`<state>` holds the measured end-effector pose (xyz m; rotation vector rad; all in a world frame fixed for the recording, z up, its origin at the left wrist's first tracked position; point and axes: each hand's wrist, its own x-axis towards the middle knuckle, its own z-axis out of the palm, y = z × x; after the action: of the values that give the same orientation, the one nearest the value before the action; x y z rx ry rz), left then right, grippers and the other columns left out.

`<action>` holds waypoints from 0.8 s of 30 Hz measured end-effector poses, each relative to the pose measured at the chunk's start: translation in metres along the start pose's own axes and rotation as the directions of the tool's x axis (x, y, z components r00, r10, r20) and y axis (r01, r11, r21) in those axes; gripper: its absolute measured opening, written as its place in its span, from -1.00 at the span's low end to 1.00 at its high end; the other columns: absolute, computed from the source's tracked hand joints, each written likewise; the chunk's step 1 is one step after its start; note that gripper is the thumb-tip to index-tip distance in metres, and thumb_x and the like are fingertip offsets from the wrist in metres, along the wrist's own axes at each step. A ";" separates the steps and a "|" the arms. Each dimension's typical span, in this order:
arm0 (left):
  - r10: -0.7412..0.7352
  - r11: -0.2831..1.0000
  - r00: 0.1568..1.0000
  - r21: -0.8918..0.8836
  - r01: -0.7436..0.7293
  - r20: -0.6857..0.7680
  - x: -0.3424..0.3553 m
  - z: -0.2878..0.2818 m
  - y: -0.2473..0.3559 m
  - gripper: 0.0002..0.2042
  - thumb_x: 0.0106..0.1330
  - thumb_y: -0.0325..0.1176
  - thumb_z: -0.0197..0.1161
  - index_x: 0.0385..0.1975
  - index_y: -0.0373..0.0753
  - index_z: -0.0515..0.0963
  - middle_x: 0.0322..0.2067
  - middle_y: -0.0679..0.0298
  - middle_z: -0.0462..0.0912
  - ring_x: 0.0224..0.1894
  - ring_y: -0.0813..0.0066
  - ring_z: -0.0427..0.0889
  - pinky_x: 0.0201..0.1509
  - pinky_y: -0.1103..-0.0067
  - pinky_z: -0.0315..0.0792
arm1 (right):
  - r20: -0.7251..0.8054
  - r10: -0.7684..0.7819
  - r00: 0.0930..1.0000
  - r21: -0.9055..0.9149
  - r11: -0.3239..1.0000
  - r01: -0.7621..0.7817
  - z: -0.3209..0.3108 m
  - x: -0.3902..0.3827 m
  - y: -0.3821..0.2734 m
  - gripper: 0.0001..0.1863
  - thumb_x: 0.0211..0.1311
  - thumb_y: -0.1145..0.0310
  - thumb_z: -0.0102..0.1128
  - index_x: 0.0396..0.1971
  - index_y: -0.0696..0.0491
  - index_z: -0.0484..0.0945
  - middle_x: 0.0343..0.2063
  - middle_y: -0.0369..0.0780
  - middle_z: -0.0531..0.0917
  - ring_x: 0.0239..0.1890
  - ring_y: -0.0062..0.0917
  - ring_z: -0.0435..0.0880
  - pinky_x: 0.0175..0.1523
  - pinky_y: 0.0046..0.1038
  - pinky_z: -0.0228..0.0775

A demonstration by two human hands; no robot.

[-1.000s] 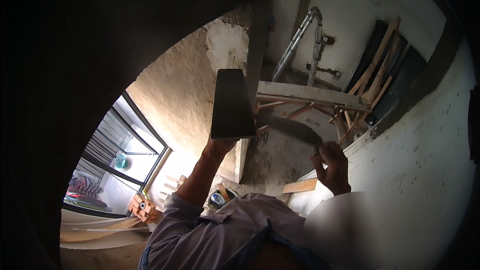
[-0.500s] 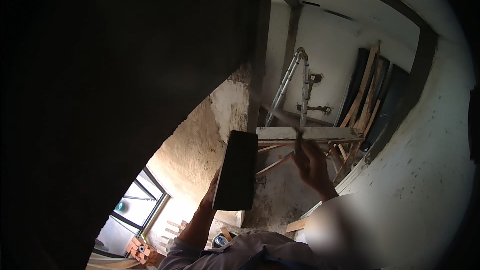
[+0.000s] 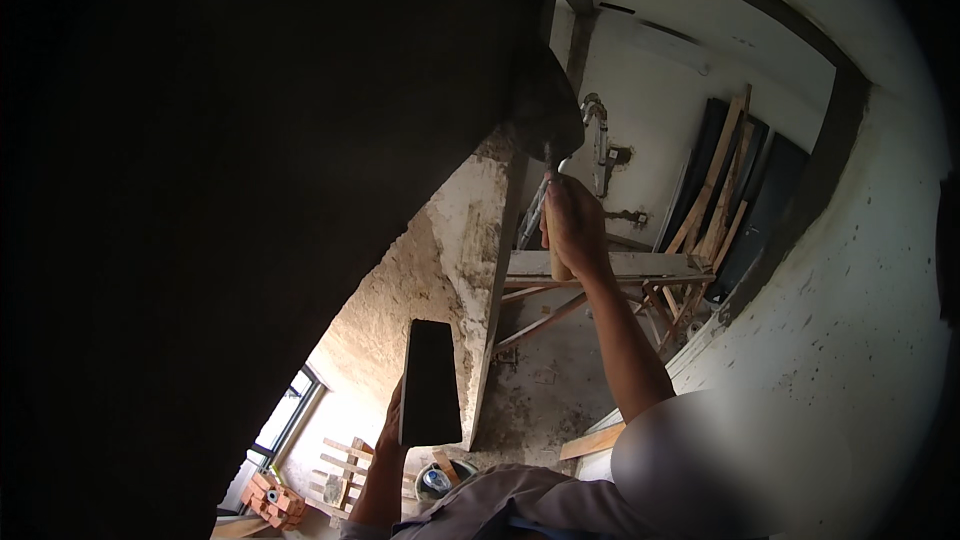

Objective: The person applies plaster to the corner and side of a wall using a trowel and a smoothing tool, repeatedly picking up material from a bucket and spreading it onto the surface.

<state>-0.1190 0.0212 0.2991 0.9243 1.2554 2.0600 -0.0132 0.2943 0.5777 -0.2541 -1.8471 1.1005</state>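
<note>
My right hand (image 3: 578,225) is raised and wrapped round the wooden handle of a trowel (image 3: 549,105). The dark, broad blade points up and lies at the edge of the shaded wall (image 3: 400,90); whether it touches is too dark to tell. Lower and to the left, my left hand (image 3: 393,418) grips a flat rectangular board (image 3: 432,380) with a dark face and a pale side edge. Most of that hand's fingers are hidden behind the board. What lies on the board's face, if anything, cannot be made out.
Behind the trowel stand a plank-topped trestle (image 3: 640,265) and a metal ladder (image 3: 530,220). Long timber boards (image 3: 715,180) lean at the far wall. Below are a bucket (image 3: 460,467), a wooden pallet (image 3: 345,470) and stacked orange bricks (image 3: 272,502). A speckled white wall (image 3: 830,340) rises on the right.
My right hand has risen and moved slightly left, bringing the trowel blade up to the dark wall's edge. My left hand has lowered the board and shifted it left.
</note>
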 end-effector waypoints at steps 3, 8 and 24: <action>-0.004 1.000 1.000 0.003 0.004 0.005 -0.001 0.003 0.007 -0.57 0.39 -0.25 0.13 0.17 -0.34 0.33 -0.16 0.23 0.58 -0.17 0.55 0.60 -0.13 0.57 0.58 | -0.028 -0.009 1.000 -0.028 1.000 0.008 0.009 0.003 0.005 -0.66 0.42 0.18 -0.04 -0.11 0.16 0.50 -0.60 -0.30 0.49 -0.68 -0.67 0.50 -0.62 -0.54 0.33; 0.019 1.000 0.999 -0.017 -0.019 0.043 0.002 -0.006 -0.010 -0.53 0.41 -0.20 0.10 0.21 -0.35 0.30 -0.05 0.17 0.56 -0.11 0.49 0.61 -0.08 0.55 0.59 | -0.082 -0.024 0.996 -0.162 0.987 0.010 0.017 -0.002 0.016 -0.74 0.40 0.23 -0.01 -0.22 0.14 0.49 -0.66 -0.20 0.48 -0.67 -0.51 0.53 -0.52 -0.40 0.37; -0.042 0.928 0.978 -0.354 0.113 0.202 0.001 -0.042 -0.049 -0.53 0.42 -0.27 0.05 0.27 -0.34 0.30 0.25 0.02 0.36 0.31 0.16 0.34 0.34 0.42 0.30 | -0.069 -0.203 0.977 -0.315 0.934 0.172 0.001 0.017 -0.015 -0.72 0.45 0.23 -0.09 -0.29 0.16 0.45 -0.64 -0.15 0.48 -0.59 -0.34 0.51 -0.47 -0.35 0.33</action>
<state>-0.1481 0.0197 0.2414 0.8579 0.7608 1.9950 -0.0187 0.2950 0.5992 -0.3000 -1.9043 0.6552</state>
